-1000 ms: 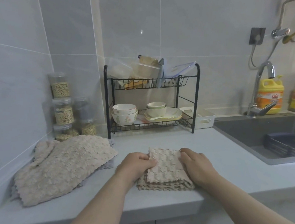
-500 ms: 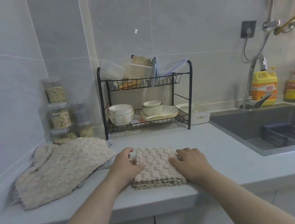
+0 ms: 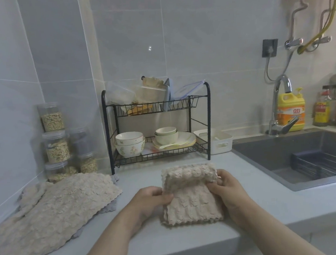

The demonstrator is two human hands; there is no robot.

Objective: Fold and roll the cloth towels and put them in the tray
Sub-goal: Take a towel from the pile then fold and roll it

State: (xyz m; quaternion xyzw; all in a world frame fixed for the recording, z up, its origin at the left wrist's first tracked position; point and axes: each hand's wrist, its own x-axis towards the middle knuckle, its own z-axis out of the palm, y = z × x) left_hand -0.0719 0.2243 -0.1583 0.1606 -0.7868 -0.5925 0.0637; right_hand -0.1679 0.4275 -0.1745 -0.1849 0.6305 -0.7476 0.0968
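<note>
Towel (image 3: 192, 206) end now rolled — hands (image 3: 149, 200) (image 3: 227, 185) pinch it | rack (image 3: 210, 119), tray (image 3: 223, 142) behind

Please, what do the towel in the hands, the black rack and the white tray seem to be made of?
The folded towel looks like soft beige cloth, maybe microfiber: bumpy matte pile, scalloped edge. The dish rack seems to be coated metal wire: thin black bars, slight sheen. The white tray is probably plastic: smooth moulded walls, cut-out handle.

Counter (image 3: 250, 193) — towels (image 3: 55, 214), rack (image 3: 210, 123), apparently grain jars (image 3: 56, 147)
</note>
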